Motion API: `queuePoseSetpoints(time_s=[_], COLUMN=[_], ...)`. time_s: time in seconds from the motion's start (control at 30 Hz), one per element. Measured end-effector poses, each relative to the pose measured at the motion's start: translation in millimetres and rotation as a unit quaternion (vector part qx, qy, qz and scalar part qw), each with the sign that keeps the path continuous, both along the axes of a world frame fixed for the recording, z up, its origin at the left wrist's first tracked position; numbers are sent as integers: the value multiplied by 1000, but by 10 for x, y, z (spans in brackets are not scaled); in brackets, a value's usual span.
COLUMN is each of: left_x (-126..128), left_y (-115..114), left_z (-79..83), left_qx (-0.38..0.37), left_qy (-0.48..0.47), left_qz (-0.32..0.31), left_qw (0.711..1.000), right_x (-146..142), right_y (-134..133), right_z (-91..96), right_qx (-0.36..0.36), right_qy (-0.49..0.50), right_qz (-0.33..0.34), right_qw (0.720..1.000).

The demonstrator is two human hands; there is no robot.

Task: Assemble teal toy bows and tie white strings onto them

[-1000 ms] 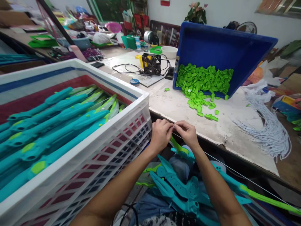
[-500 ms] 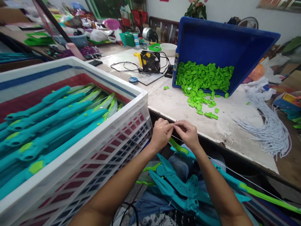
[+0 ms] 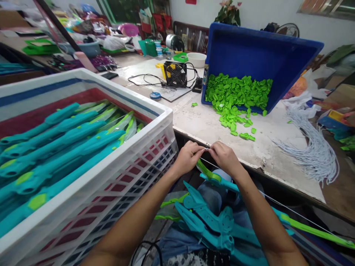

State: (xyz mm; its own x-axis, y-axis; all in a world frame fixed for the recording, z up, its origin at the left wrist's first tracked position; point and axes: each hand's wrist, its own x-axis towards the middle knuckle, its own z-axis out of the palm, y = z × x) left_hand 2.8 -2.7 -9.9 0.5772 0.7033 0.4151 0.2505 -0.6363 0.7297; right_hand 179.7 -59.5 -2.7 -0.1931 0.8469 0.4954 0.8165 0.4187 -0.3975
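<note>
My left hand [image 3: 186,157] and my right hand [image 3: 226,157] meet fingertip to fingertip just below the table edge, both pinched on the end of a thin white string [image 3: 291,211]. The string runs down to the right along a teal and green toy bow [image 3: 222,221] that lies across my lap. The bow's green tip [image 3: 205,171] sits right under my hands.
A white crate [image 3: 111,177] full of teal toy bows [image 3: 63,144] stands at my left. On the table a tilted blue bin [image 3: 260,55] spills green plastic pieces [image 3: 238,94]. A bundle of white strings [image 3: 313,151] lies right. A small black fan [image 3: 174,74] sits behind.
Both hands stay pinched together on the string's end and have shifted only slightly; the view has drifted a little.
</note>
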Motion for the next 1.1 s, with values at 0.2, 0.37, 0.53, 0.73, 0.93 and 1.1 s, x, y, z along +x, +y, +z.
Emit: queuePoseSetpoints(time_s=[0.2, 0.37, 0.53, 0.73, 0.93, 1.1], left_x=[10, 11, 16, 44, 40, 70], left_y=[-5, -3, -9, -13, -101, -102], left_z=[-35, -41, -17, -14, 24, 95], left_qx=[-16, -27, -37, -50, -41, -260], left_qy=[-34, -29, -28, -25, -63, -136], left_qz=[-2, 8, 10, 16, 30, 38], left_qw=[999, 999, 999, 998, 997, 955], right_x=[-52, -150, -123, -106, -105, -380], right_y=[-32, -18, -24, -69, 101, 39], right_z=[-28, -43, -32, -55, 11, 130], right_qx=[10, -52, -126, -120, -105, 40], right_qy=[199, 312, 372, 367, 402, 296], right_qz=[16, -41, -37, -82, -143, -126], right_qw=[980, 948, 919, 919, 898, 946])
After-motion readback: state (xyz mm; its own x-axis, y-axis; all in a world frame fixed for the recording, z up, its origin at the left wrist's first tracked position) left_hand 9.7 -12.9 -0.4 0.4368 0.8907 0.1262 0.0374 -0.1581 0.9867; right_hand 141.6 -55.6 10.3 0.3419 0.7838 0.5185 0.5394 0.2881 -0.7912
